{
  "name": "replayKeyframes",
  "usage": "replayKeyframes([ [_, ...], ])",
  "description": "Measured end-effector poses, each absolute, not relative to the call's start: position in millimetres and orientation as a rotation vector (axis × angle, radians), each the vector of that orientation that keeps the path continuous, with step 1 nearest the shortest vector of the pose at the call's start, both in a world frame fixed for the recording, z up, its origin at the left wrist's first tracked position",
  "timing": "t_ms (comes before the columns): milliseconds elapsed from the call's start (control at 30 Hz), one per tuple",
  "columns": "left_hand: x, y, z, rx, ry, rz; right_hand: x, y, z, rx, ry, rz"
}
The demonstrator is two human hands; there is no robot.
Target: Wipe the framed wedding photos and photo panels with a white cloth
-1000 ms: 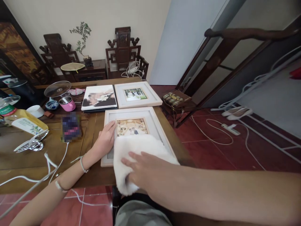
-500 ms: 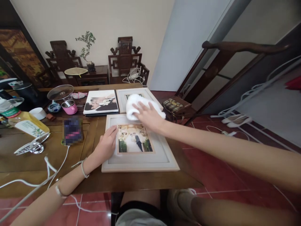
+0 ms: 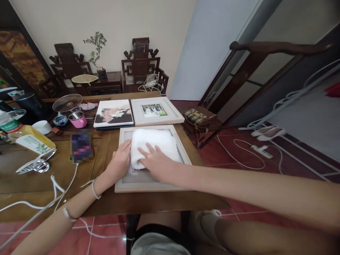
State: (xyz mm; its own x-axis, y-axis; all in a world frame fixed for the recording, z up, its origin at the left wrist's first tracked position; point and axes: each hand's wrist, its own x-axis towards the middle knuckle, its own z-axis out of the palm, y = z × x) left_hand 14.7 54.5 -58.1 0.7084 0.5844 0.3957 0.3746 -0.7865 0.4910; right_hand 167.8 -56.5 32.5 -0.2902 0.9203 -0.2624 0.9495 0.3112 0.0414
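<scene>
- The right hand (image 3: 157,163) is lying palm-down on a folded white cloth (image 3: 154,141), with the fingers spread flat and released. It is pressing on the cloth rather than clenching it.
- The white cloth is resting on the glass of the near picture frame (image 3: 138,186) and is covering most of the mounted photograph. Only a thin strip of the print is showing below the cloth's lower edge.
- The left hand (image 3: 120,161) is resting on the left rail of the near picture frame, fingers extended over the inner border and touching the edge of the cloth. It is an open, steadying contact, not a closed grasp.
- A thin bracelet (image 3: 93,187) is sitting on the left wrist.
- The near picture frame is lying flat at the front right of the wooden table (image 3: 47,173), close to the person's knees.
- A smaller frame (image 3: 156,110) and an unframed photo panel (image 3: 113,112) are lying side by side just behind the near frame.
- To the left, a pink cup (image 3: 78,119), a blurred dark phone (image 3: 81,146) and a trailing white cable (image 3: 57,189) are occupying the table.
- Two carved wooden chairs (image 3: 140,63) are standing against the far wall.
</scene>
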Motion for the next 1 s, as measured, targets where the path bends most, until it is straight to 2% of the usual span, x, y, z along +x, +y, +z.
replayKeyframes([
  [100, 17, 49, -44, 2.4, 0.793, 0.774, 156, -70, 43, 1.668, 2.34, -0.338],
  [300, 21, 43, -31, 2.2, 0.815, 0.741, 153, -54, 31, 1.779, 2.322, -0.264],
  [433, 20, 44, -34, 2.224, 0.833, 0.738, 149, -56, 30, 1.657, 2.364, -0.295],
  [700, 19, 45, -44, 2.436, 0.844, 0.628, 151, -98, 75, 1.43, 2.382, -0.559],
  [900, 17, 48, -49, 2.617, 0.778, 0.548, 210, -68, 108, 1.6, 1.95, -0.684],
  [1000, 17, 47, -45, 2.657, 0.767, 0.452, 257, -30, 120, 1.857, 2.065, -0.649],
])
